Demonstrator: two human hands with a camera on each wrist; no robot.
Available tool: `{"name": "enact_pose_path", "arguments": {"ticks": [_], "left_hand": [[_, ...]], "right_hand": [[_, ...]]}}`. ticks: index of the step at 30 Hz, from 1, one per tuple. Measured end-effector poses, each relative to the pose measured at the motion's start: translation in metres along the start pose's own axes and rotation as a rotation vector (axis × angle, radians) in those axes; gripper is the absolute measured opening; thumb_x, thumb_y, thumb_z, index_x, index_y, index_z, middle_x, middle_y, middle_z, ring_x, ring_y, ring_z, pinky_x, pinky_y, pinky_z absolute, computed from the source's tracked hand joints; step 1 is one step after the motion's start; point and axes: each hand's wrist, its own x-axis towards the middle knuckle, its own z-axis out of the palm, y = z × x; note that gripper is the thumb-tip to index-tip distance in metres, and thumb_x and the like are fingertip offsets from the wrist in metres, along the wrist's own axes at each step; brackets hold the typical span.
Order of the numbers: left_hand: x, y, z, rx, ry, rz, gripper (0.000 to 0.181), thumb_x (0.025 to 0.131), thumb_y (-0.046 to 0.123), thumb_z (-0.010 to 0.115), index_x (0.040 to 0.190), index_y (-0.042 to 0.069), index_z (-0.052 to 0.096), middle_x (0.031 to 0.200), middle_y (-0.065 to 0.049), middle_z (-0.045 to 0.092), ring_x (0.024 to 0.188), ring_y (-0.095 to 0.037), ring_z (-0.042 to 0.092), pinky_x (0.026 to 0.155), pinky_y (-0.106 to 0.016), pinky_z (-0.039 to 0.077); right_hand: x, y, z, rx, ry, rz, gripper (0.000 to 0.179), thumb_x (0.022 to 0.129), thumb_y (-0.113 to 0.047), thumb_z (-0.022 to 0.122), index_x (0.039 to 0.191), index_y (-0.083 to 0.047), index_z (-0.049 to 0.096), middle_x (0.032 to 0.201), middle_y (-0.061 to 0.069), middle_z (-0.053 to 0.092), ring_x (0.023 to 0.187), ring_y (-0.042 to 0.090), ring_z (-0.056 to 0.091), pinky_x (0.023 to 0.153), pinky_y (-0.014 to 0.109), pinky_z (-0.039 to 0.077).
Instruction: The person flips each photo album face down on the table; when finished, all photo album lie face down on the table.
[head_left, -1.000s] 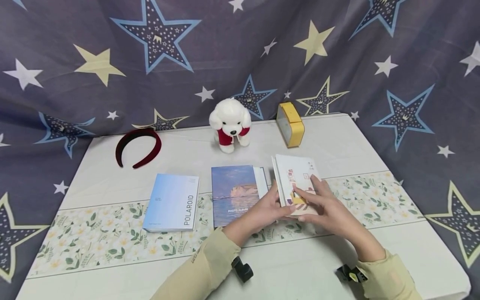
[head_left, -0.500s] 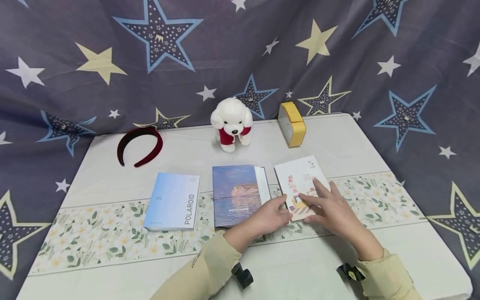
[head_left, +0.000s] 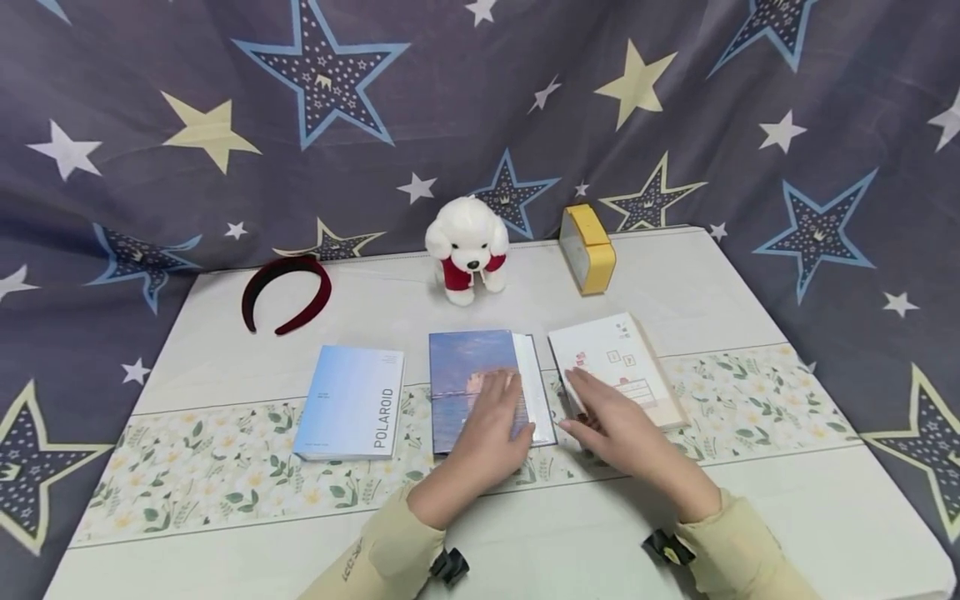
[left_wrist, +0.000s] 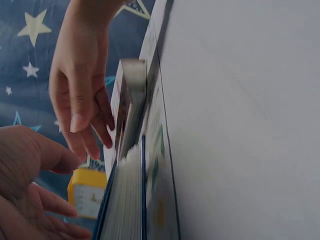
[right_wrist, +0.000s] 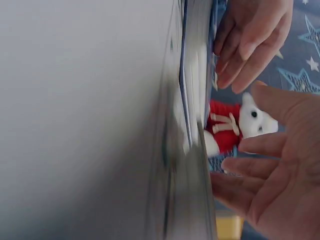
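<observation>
Here's the album [head_left: 480, 354], flat on the bench [head_left: 562, 533], middle of three in a row, and the left hand [head_left: 491, 433] is right over its lower part, fingers straight, grip slack, hold of nothing. The right hand [head_left: 615, 421] hangs over the near left part of the white book [head_left: 626, 358], fingers extended, that grip also taking hold of nothing. Touching the covers or just above? I can't tell. Each hand blocks part of the print beneath it.

Off to the left, the blue book [head_left: 351, 404] lies apart, POLAROID running up its cover, and all three overlap the floral strip [head_left: 202, 475]. Further back: the headband [head_left: 313, 308], the toy dog [head_left: 468, 242] in its red top, the yellow clock [head_left: 592, 250], and the starry curtain [head_left: 480, 83] behind.

Now the album's edge: the left wrist view shows a thick block of pages between blue covers, where the head view gives only a pale strip; what the pages hold can't be seen. That same wrist view catches the clock's dial face-on.
</observation>
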Motion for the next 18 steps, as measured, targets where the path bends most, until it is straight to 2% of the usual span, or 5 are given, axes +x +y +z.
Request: {"name": "enact_pose_path", "arguments": {"ticks": [3,6,12,14,18], "left_hand": [[-0.008,-0.008,-0.003,0.073,0.048,-0.050,0.073,0.091,0.024,0.065,0.149,-0.005,0.032,0.156,-0.030,0.015,0.145,-0.046,0.003,0.116,-0.056,0.010],[-0.014,-0.013,-0.005,0.108,0.082,-0.094,0.075,0.090,0.028,0.066,0.148,-0.006,0.033,0.156,-0.033,0.011,0.144,-0.049,-0.003,0.115,-0.059,0.007],[-0.022,-0.021,-0.005,0.095,0.125,-0.131,0.079,0.089,0.034,0.067,0.147,-0.007,0.034,0.155,-0.035,0.007,0.143,-0.050,-0.007,0.114,-0.060,0.003],[-0.025,-0.023,-0.006,0.052,0.137,-0.135,0.079,0.089,0.034,0.067,0.147,-0.008,0.033,0.155,-0.035,0.005,0.143,-0.049,-0.007,0.114,-0.060,0.002],[-0.028,-0.029,-0.008,-0.036,0.154,-0.131,0.080,0.089,0.032,0.067,0.148,-0.008,0.032,0.155,-0.036,0.003,0.144,-0.048,-0.008,0.114,-0.061,0.000]], "right_hand": [[0.008,-0.010,0.010,0.113,-0.026,-0.014,0.065,0.095,-0.025,0.065,0.144,0.008,0.039,0.145,0.027,0.043,0.134,0.039,0.042,0.108,0.050,0.034],[0.013,-0.018,0.015,0.209,-0.053,0.039,0.063,0.097,-0.023,0.061,0.145,0.009,0.037,0.148,0.028,0.037,0.137,0.039,0.037,0.109,0.050,0.033],[0.021,-0.028,0.020,0.468,-0.076,0.266,0.054,0.102,-0.020,0.052,0.146,0.008,0.037,0.150,0.034,0.027,0.129,0.044,0.046,0.102,0.050,0.041],[0.024,-0.031,0.019,0.579,-0.069,0.357,0.052,0.103,-0.021,0.050,0.147,0.003,0.038,0.151,0.030,0.031,0.127,0.043,0.048,0.105,0.051,0.039],[0.029,-0.034,0.018,0.805,-0.064,0.496,0.050,0.103,-0.021,0.046,0.149,-0.004,0.036,0.153,0.020,0.034,0.136,0.037,0.038,0.110,0.052,0.032]]}}
